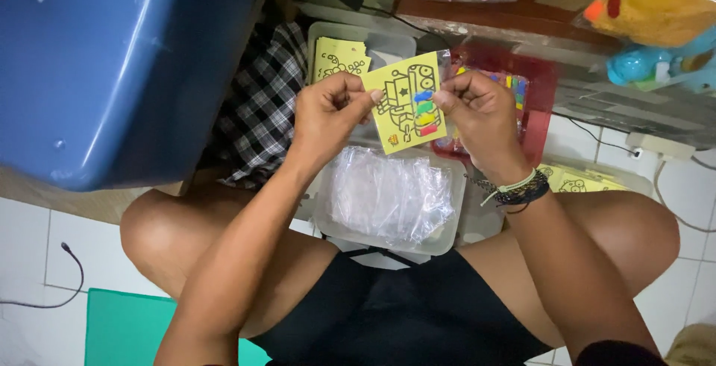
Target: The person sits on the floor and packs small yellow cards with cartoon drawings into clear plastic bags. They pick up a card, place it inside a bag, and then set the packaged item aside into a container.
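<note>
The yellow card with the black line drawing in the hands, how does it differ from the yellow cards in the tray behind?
The yellow line-drawing card is held up between the left hand and right hand, with small coloured pieces on it; the stacked yellow cards lie in a pale tray, untouched. Both are yellow with black outlines.
</note>
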